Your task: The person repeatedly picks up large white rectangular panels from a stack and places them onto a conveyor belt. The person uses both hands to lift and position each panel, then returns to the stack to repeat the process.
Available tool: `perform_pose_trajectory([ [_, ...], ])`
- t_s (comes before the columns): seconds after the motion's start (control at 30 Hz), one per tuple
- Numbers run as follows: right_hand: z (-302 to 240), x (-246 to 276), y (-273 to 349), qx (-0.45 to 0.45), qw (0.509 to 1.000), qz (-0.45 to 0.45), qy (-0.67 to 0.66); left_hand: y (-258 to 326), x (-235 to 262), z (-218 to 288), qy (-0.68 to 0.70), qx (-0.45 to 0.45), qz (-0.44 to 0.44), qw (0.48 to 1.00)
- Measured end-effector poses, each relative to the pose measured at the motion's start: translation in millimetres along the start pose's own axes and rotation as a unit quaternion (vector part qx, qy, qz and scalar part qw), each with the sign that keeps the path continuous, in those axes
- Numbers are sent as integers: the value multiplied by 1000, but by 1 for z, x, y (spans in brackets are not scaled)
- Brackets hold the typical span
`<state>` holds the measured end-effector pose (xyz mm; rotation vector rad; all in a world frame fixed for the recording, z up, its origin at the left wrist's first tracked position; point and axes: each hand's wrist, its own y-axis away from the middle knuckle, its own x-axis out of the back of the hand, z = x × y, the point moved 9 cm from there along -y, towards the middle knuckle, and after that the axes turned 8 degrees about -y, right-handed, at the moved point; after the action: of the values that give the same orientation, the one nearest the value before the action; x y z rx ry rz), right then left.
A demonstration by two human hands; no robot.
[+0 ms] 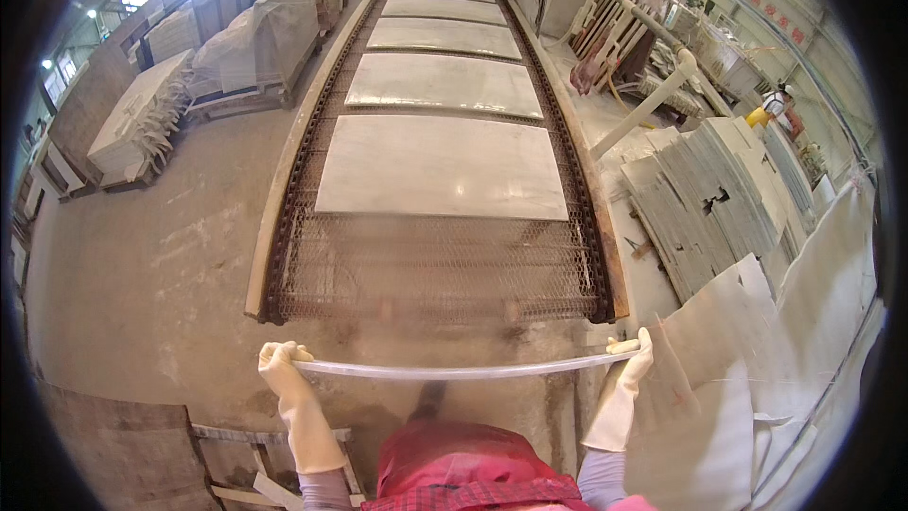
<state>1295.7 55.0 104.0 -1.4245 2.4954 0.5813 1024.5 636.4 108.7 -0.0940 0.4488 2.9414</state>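
A thin pale stone slab (pixel 454 372) is held edge-on in front of my red apron, so only its long narrow edge shows. My left hand (pixel 282 362), in a cream rubber glove, is closed round its left end. At the right end my right hand (pixel 632 358), gloved the same way, grips it with the thumb over the top. Just beyond the held slab is the near end of a mesh conveyor belt (pixel 435 265). A large whitish slab (pixel 440 166) lies flat on that belt, with several more in a row behind it.
Chains and side rails (pixel 596 246) border the belt. Stacked slabs (pixel 142 118) stand at the left, and grey slabs (pixel 705 203) lean at the right beside pale sheets (pixel 738 331). A wooden pallet frame (pixel 255 459) lies near my left. Another person (pixel 776 109) is far right.
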Motion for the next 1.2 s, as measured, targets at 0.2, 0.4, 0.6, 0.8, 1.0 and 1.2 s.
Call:
perform_pose_trajectory([
  [0.2,11,-60,-20,-32,999,-2,32,-41,-35,21,-25,-4,25,999],
  [0.4,25,-98,-27,-108,992,35,49,-67,-50,29,-161,-3,35,986],
  [0.6,32,-114,-46,-105,981,49,153,-100,-60,15,-259,34,22,965],
  [0.8,40,-131,-71,-76,965,29,251,-126,-81,8,-367,11,18,930],
  [1.0,61,-155,-79,-106,963,9,247,-145,-111,0,-431,27,1,902],
  [1.2,91,-167,-101,-116,968,-23,222,-141,-137,-15,-318,109,-80,938],
])
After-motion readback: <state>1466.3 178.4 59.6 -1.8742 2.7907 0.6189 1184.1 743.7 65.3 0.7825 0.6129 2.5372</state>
